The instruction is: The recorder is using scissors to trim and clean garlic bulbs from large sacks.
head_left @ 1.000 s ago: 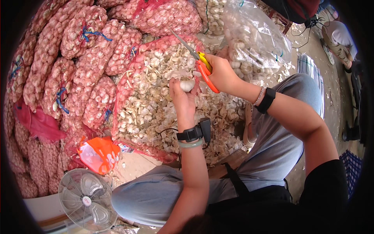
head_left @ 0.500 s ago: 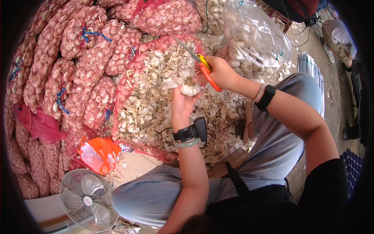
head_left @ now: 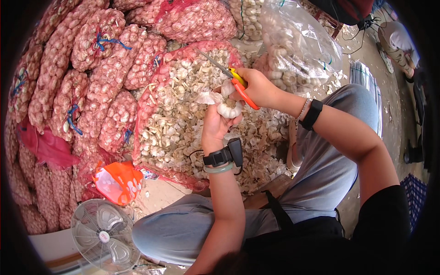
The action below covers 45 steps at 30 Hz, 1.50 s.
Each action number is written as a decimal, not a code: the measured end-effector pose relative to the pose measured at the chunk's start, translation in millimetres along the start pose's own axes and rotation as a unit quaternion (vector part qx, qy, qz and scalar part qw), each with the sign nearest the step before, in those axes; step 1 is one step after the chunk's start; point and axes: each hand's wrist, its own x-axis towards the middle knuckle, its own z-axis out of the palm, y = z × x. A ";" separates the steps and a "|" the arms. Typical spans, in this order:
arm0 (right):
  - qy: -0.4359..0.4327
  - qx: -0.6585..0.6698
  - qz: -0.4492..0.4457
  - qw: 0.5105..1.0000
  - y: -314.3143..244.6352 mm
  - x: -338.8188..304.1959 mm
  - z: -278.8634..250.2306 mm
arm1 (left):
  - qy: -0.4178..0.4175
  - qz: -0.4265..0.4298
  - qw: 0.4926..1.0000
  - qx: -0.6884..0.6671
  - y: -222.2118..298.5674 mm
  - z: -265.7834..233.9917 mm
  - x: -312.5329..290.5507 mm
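Note:
My left hand [head_left: 215, 124] is closed around a white garlic bulb [head_left: 230, 110], holding it over the heap of garlic. A loose flap of papery skin [head_left: 208, 98] sticks out at the bulb's left side. In my right hand [head_left: 259, 88] are scissors [head_left: 243, 93] with orange and yellow handles, their blades pointing up and left, away from the bulb. The right fingertips are at the top of the bulb beside a strip of skin; the handles and my hand partly hide them. Below both hands lies a heap of garlic bulbs, stalks and peelings [head_left: 178, 133] on red netting.
Red net sacks of garlic [head_left: 103, 82] are piled on the left. A clear plastic bag of garlic [head_left: 298, 55] stands at the far right. Near left are an orange bag [head_left: 118, 182] and a fan [head_left: 104, 236]. Another person's leg [head_left: 398, 39] shows at the right edge.
The bulb has tipped and sunk slightly in my left hand, and skin now stands away from its top. My right hand and the scissors have shifted slightly left.

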 end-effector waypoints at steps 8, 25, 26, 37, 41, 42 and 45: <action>0.034 -0.031 -0.037 0.998 -11.8 -2.9 0.4 | 0.109 0.010 0.994 0.024 4.2 20.3 2.0; 0.128 0.030 -0.009 0.991 -1.4 3.2 3.4 | 0.254 0.128 0.954 -0.099 -6.1 14.0 14.0; 0.120 0.033 0.004 0.992 -0.9 1.5 1.3 | 0.271 0.162 0.940 -0.131 -0.7 6.1 12.9; 0.023 -0.028 0.016 0.999 9.2 -0.4 0.4 | 0.175 0.171 0.964 -0.102 10.2 -14.6 -6.8; -0.001 0.050 -0.010 0.999 0.7 -0.6 4.5 | 0.069 0.143 0.987 0.004 10.0 -15.0 -8.0; -0.003 0.094 -0.037 0.995 -0.5 -1.4 4.6 | 0.095 0.142 0.983 0.060 8.3 -12.7 -8.0; 0.003 0.007 -0.008 1.000 -6.9 -5.5 2.6 | 0.085 0.134 0.980 0.124 9.6 -9.9 -8.8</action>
